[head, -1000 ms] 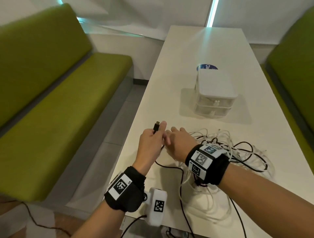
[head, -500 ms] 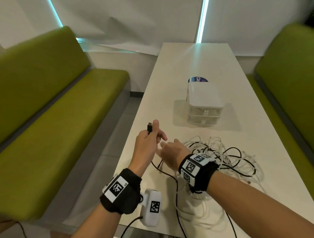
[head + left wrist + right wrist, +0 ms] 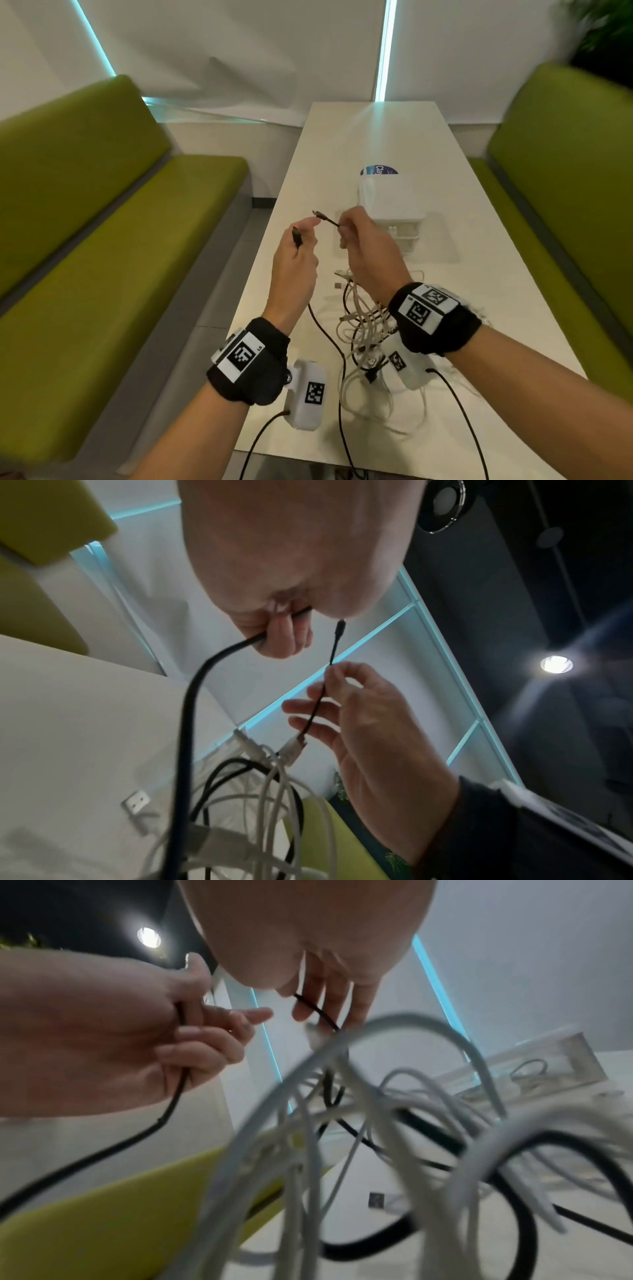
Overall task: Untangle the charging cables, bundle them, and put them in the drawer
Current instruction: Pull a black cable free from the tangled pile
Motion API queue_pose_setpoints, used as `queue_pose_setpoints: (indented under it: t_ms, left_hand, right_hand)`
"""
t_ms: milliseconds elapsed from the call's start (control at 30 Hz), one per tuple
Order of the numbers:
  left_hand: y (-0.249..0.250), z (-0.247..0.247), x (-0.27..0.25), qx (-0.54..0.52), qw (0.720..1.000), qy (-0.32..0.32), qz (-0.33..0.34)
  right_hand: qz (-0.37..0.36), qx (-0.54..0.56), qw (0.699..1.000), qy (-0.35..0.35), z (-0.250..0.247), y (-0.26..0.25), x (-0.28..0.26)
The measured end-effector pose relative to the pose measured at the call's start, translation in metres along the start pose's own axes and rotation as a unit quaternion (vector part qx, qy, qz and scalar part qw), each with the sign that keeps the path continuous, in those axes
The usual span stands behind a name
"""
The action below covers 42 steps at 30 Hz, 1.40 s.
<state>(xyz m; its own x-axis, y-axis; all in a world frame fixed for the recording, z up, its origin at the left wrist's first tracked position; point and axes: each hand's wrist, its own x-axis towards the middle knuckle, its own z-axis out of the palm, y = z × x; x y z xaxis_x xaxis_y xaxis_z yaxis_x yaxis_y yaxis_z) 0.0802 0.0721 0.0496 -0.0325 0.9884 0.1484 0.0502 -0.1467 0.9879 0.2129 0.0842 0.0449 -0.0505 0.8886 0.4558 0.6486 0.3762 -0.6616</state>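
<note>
Black cable [image 3: 337,346]: we have both ends of what looks like one black lead up in the air above the counter [image 3: 486,270], though we can't confirm it's a single cable through the tangle. Left hand [image 3: 296,263] has fingers curled round it just below its plug [image 3: 296,236], plug sticking up past the thumb; from there the lead drops to the counter and off the near edge. Right hand [image 3: 368,255] pinches a thinner black end between thumb and forefinger, connector [image 3: 319,214] pointing toward the left hand, other fingers loose. The two hands are close, not touching.

Left wrist view: thin black run [image 3: 320,693] passes down through the right hand's pinch into the tangle.

White cables [image 3: 359,329] hang lifted under the right wrist, looped with black strands, rest of the pile on the counter below. Right wrist view is mostly blurred white loops [image 3: 342,1096]. One loose USB plug [image 3: 338,285] lies flat on the counter just left of the pile.

Drawer unit [image 3: 392,205]: small white two-tier box, farther along the counter behind the right hand, both drawers look closed. Blue round label [image 3: 376,170] behind it. Green benches [image 3: 102,240] either side of the counter.
</note>
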Motion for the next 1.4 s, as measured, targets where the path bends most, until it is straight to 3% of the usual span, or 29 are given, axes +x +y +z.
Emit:
queue_pose_setpoints:
  t_ms: [200,267,367,433,567,667,900,1000,1100,1200,1300,1400]
  left_hand:
    - [0.029,0.041,0.001,0.058,0.993,-0.073,0.069]
    - [0.033,0.051,0.002,0.036,0.995,-0.060,0.067]
    - [0.035,0.056,0.007,-0.007,0.996,-0.012,0.083]
    - [0.039,0.055,0.011,-0.046,0.995,0.006,0.092]
    - [0.049,0.050,0.009,-0.200,0.979,-0.006,0.040]
    - [0.051,0.043,0.010,-0.224,0.974,-0.007,0.036]
    - [0.054,0.029,0.006,-0.085,0.993,-0.051,0.060]
    - [0.054,0.022,0.002,0.031,0.993,-0.056,0.102]
    - [0.054,0.011,0.004,0.143,0.980,-0.013,0.140]
    - [0.052,0.006,0.007,0.157,0.976,0.023,0.151]
    - [0.044,0.021,0.001,0.217,0.964,-0.022,0.151]
    - [0.022,0.032,-0.001,0.339,0.920,-0.072,0.183]
  right_hand:
    - [-0.087,0.112,0.989,0.031,-0.034,-0.006,-0.004]
    - [-0.069,0.126,0.989,0.037,-0.042,-0.003,-0.006]
    - [-0.024,0.140,0.990,-0.008,-0.047,0.006,-0.011]
    - [-0.002,0.119,0.993,-0.026,-0.045,0.013,-0.014]
    - [-0.041,0.043,0.996,-0.073,-0.035,0.019,-0.017]
    - [-0.065,0.011,0.990,-0.121,-0.030,0.019,-0.018]
    - [-0.134,-0.074,0.972,-0.180,-0.036,0.026,-0.017]
    - [-0.127,-0.154,0.957,-0.210,-0.043,0.033,-0.012]
    - [-0.083,-0.180,0.958,-0.206,-0.054,0.052,-0.010]
    - [-0.069,-0.183,0.957,-0.214,-0.060,0.059,-0.010]
    - [-0.053,-0.192,0.959,-0.201,-0.054,0.056,-0.001]
    - [-0.046,-0.159,0.969,-0.181,-0.050,0.051,0.005]
